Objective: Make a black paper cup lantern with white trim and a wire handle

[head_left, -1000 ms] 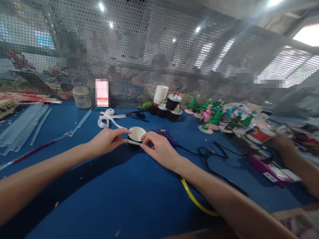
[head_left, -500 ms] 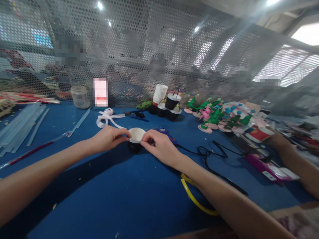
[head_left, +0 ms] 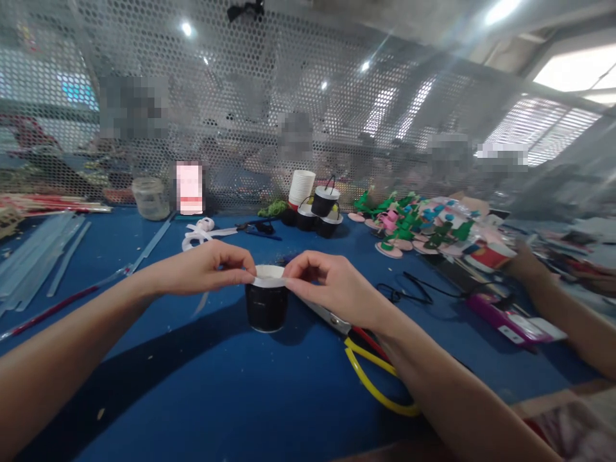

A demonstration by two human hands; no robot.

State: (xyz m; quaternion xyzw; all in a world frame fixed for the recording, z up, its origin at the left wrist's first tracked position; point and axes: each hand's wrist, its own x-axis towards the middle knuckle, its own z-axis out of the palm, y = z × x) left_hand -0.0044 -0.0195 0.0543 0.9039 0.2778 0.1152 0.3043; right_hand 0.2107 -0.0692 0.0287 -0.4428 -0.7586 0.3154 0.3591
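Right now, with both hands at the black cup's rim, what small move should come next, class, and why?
Probably press the white ribbon flat along the rim of the black cup: the left hand and right hand pinch it on either side of the cup's front, and the handled cups behind show white bands at their rims.

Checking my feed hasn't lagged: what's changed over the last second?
The black cup has come closer to the camera, showing more of its side. The white strip, first stretched across its front, is now at the rim. The left hand and right hand keep their grip on it. The white cup stack and phone stayed put.
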